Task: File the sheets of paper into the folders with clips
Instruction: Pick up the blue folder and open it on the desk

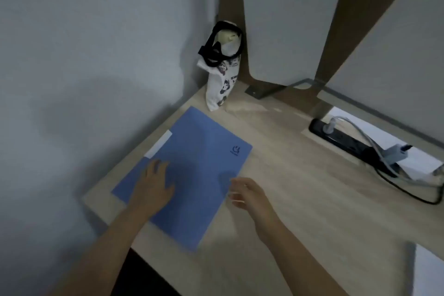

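The flat blue folder (204, 151) lies closed on the pale wooden tabletop (300, 199) by the wall (72, 67). The left hand (156, 185) presses it, fingers spread, likely steadying it; the right hand (247, 193) hovers relaxed and empty at its edge, perhaps to open it.

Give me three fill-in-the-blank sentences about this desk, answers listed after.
1. The left hand rests flat on a folder coloured ____.
2. The printed bag beyond the folder has straps coloured ____.
3. The right hand is beside the folder's ____ edge.
Missing words: blue; black; right.
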`<action>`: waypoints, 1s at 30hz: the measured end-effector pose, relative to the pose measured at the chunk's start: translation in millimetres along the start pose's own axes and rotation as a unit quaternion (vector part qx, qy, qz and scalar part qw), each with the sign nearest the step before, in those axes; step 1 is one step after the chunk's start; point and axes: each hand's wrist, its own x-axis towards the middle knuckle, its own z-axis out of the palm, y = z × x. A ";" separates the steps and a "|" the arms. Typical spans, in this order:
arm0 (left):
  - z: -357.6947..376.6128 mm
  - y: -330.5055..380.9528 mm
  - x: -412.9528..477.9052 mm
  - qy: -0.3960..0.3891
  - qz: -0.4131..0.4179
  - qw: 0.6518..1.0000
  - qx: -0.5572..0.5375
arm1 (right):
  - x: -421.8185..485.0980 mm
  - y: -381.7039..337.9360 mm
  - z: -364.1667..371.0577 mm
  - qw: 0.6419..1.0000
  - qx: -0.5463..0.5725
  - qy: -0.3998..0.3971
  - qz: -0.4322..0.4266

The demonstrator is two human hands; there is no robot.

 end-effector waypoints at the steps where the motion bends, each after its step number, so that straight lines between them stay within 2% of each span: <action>1: -0.2 -6.7 4.3 0.011 -0.021 1.000 0.008 | 3.3 4.3 4.6 1.000 -0.014 0.008 0.017; 5: -0.2 -21.0 16.1 0.029 -0.077 0.997 -0.004 | 15.9 22.9 22.3 0.996 -0.012 -0.008 0.091; 8: 4.1 -18.0 14.2 0.048 -0.078 0.996 0.002 | 24.4 39.0 33.5 0.994 0.012 -0.050 0.093; 10: 6.8 -14.7 12.1 0.075 -0.085 0.994 0.010 | 28.2 48.8 38.0 0.995 0.035 -0.034 0.086; 14: 13.0 -7.3 9.8 0.101 -0.130 0.986 0.001 | 28.7 55.7 27.5 0.993 0.046 0.077 0.072; 17: 14.6 -0.3 8.4 0.067 -0.173 0.974 -0.134 | 27.8 66.0 7.0 0.988 0.054 0.122 0.076; 20: 20.6 21.2 -1.0 0.018 -0.160 0.955 -0.248 | 17.3 72.4 -19.4 0.987 0.075 0.133 0.051; 23: 36.0 46.6 -11.9 -0.021 -0.156 0.943 -0.294 | 5.0 81.5 -49.9 0.986 0.086 0.144 0.020; 30: 90.0 111.6 -33.7 -0.101 -0.124 0.912 -0.377 | -42.2 106.8 -120.6 0.958 0.144 0.247 0.006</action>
